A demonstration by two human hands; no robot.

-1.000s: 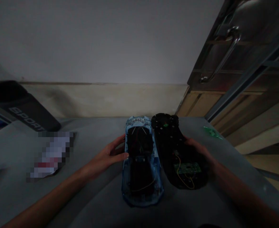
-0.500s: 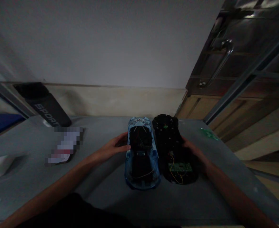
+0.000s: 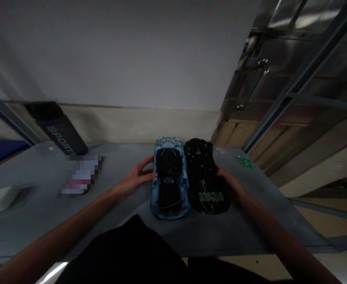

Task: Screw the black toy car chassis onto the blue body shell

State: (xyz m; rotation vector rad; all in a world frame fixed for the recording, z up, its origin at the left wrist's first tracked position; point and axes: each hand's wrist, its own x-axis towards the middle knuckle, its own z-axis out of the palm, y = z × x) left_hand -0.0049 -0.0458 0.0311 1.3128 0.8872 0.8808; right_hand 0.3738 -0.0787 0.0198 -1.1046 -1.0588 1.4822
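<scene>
A blue toy car body shell (image 3: 185, 193) lies lengthwise on the grey tabletop, its dark hollow inside facing up and a thin wire across its near end. My left hand (image 3: 136, 177) holds its left side, thumb and fingers apart along the edge. Right beside the shell lies the black toy car chassis (image 3: 200, 163), with a green circuit board (image 3: 216, 196) and a yellow wire at its near end. My right hand (image 3: 228, 179) is curled at the chassis's right edge. Its fingertips are partly hidden in the dark.
At the back left a dark bottle marked SPORT (image 3: 62, 132) leans in view. Nearer stands a blurred-out flat object (image 3: 81, 175), and a white item (image 3: 0, 200) sits at the left edge. A green scrap (image 3: 247, 162) lies right of the chassis. A metal door handle (image 3: 258, 85) is beyond.
The view has shifted, so shell, chassis and both hands appear slightly higher and further left. Both hands keep their places at the two parts, and more of my dark clothing shows below.
</scene>
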